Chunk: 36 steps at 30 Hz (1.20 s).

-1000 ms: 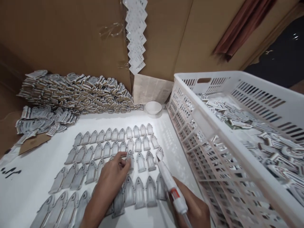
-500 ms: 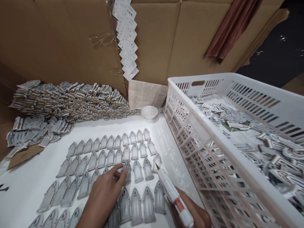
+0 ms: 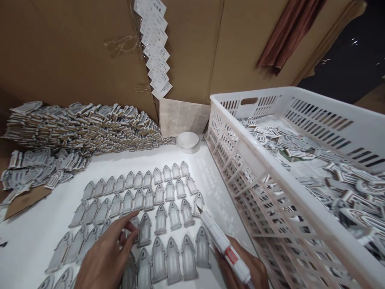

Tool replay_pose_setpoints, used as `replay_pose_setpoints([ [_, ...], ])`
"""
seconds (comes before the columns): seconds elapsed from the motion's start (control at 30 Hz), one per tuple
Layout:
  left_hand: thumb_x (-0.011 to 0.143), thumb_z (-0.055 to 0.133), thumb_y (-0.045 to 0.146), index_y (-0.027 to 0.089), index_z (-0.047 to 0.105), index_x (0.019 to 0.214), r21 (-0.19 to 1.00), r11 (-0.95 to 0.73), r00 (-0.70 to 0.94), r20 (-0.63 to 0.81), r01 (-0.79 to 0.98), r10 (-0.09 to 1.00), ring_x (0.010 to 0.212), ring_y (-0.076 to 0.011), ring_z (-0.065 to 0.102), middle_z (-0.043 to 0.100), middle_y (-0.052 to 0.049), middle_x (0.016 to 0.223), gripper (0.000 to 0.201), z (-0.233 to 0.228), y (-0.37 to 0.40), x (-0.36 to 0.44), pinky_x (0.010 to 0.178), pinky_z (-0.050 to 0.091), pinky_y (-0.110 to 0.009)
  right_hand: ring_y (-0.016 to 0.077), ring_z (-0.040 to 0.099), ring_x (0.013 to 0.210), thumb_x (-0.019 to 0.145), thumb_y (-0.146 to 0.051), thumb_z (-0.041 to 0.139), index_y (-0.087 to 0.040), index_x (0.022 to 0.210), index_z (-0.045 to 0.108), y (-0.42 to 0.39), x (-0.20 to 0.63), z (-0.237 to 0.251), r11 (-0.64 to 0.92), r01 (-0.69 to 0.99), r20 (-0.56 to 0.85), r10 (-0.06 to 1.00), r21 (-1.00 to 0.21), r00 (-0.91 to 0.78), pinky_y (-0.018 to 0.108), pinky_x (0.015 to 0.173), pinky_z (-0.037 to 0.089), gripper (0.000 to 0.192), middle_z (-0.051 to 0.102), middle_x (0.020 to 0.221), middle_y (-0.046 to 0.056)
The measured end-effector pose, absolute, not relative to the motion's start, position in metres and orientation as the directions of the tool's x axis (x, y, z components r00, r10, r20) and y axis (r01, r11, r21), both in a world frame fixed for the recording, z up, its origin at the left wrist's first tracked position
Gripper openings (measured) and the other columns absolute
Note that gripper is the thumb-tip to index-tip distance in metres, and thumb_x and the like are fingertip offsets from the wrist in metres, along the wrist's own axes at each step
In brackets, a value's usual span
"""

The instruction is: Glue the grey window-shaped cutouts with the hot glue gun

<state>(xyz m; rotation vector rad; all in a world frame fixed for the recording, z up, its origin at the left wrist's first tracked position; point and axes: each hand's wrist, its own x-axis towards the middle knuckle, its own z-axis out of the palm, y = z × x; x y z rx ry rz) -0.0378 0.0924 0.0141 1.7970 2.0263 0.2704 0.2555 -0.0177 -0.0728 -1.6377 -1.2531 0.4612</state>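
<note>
White glue tube [image 3: 222, 242], tip up-left, right hand [image 3: 245, 269]

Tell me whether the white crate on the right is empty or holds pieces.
Holds pieces. The white crate has a loose heap of arch-shaped cutouts across its floor, well below the rim.

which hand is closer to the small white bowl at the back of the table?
Right, narrowly. The right hand holds a glue tube whose tip points up toward the white bowl. The left hand rests lower left on the arch-shaped pieces, farther off.
</note>
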Motion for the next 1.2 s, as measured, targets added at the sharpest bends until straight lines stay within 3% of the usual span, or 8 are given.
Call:
replay_pose_setpoints([
  [0.17,0.095,0.048,0.070,0.041,0.076,0.128,0.370,0.217,-0.178,-0.138,0.903,0.974,0.091,-0.0334,0.076,0.082,-0.003,0.118,0.052,0.008,0.082,-0.064,0.081,0.059,-0.046,0.0302,0.079,0.071,0.105,-0.054,0.050,-0.036,0.118,0.081,-0.020,0.256,-0.076,-0.006,0.483,0.192,0.913,-0.876,0.360,0.036,0.064,0.063,0.038,0.083,0.093,0.007],
  [0.47,0.101,0.047,0.067,0.040,0.077,0.127,0.412,0.155,-0.128,-0.094,0.898,0.987,0.100,-0.0335,0.075,0.079,-0.005,0.122,0.048,0.000,0.083,-0.060,0.086,0.060,-0.045,0.0260,0.072,0.057,0.104,-0.057,0.053,-0.034,0.111,0.082,-0.016,0.254,-0.070,-0.020,0.480,0.190,0.904,-0.877,0.384,0.032,0.058,0.060,0.038,0.075,0.075,0.005],
  [0.6,0.100,0.044,0.066,0.031,0.078,0.130,0.352,0.005,0.006,-0.031,0.936,1.000,0.119,-0.0384,0.068,0.075,-0.011,0.124,0.057,-0.004,0.087,-0.050,0.099,0.056,-0.053,0.0236,0.072,0.058,0.102,-0.061,0.054,-0.030,0.101,0.080,-0.016,0.254,-0.068,-0.053,0.471,0.165,0.898,-0.880,0.408,0.027,0.062,0.060,0.040,0.074,0.073,0.004],
  [0.73,0.098,0.047,0.064,0.023,0.080,0.133,0.241,-0.111,0.108,0.023,0.964,0.994,0.116,-0.0401,0.063,0.072,-0.017,0.122,0.063,-0.014,0.087,-0.039,0.102,0.054,-0.057,0.0232,0.071,0.059,0.101,-0.061,0.056,-0.029,0.089,0.073,-0.017,0.256,-0.066,-0.053,0.456,0.150,0.905,-0.888,0.397,0.026,0.062,0.058,0.039,0.071,0.070,0.004],
  [0.87,0.101,0.045,0.061,0.021,0.078,0.134,0.204,-0.112,0.109,0.027,0.973,0.994,0.112,-0.0378,0.063,0.069,-0.016,0.122,0.062,-0.018,0.086,-0.030,0.101,0.054,-0.055,0.0243,0.071,0.061,0.103,-0.060,0.055,-0.031,0.100,0.077,-0.018,0.257,-0.066,-0.058,0.469,0.134,0.922,-0.881,0.364,0.027,0.064,0.059,0.037,0.067,0.067,0.003],
  [1.0,0.098,0.046,0.061,0.018,0.077,0.127,0.277,-0.050,0.050,0.007,0.959,0.999,0.115,-0.0389,0.064,0.071,-0.016,0.121,0.060,-0.011,0.089,-0.020,0.103,0.054,-0.054,0.0238,0.074,0.066,0.106,-0.055,0.055,-0.028,0.116,0.080,-0.020,0.259,-0.067,-0.029,0.493,0.153,0.933,-0.870,0.325,0.026,0.066,0.058,0.038,0.073,0.077,0.005],
  [1.2,0.089,0.051,0.063,0.019,0.071,0.123,0.434,0.097,-0.052,-0.114,0.896,0.992,0.103,-0.0388,0.071,0.075,-0.012,0.100,0.058,-0.002,0.098,-0.007,0.090,0.055,-0.050,0.0173,0.069,0.061,0.110,-0.045,0.052,-0.021,0.115,0.077,-0.018,0.264,-0.060,0.041,0.545,0.203,0.949,-0.838,0.242,0.022,0.063,0.055,0.036,0.073,0.077,0.004],
])
